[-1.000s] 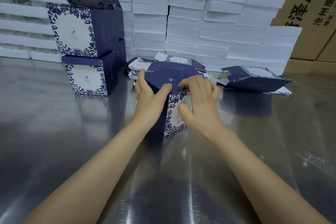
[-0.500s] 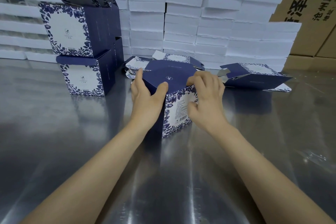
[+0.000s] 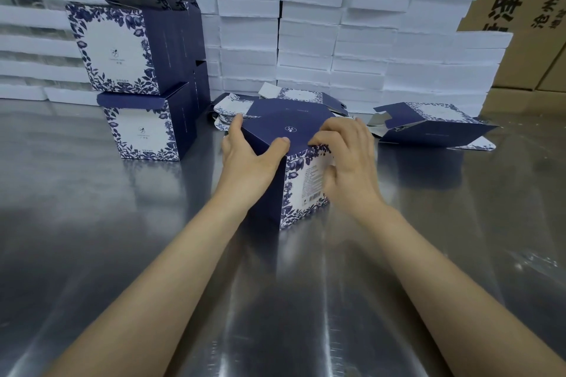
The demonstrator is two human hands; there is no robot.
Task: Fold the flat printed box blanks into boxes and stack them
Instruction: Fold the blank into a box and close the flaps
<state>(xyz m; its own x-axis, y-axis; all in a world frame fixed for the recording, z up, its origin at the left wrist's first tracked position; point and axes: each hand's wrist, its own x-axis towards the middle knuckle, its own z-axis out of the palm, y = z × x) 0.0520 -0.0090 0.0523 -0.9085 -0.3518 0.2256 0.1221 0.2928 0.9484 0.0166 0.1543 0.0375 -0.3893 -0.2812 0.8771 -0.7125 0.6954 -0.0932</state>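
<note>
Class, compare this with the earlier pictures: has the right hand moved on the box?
Yes. The right hand has slid rightward across the box, away from its near corner, uncovering more of the white printed side.

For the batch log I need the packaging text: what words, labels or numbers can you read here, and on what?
"AH", cut off by the frame: brown carton.
"泽" and "沧州", partly cut off: same carton.
Held box: logo on top, side print too small to read.
Stacked boxes: logo and lines beneath, too small to read.
</note>
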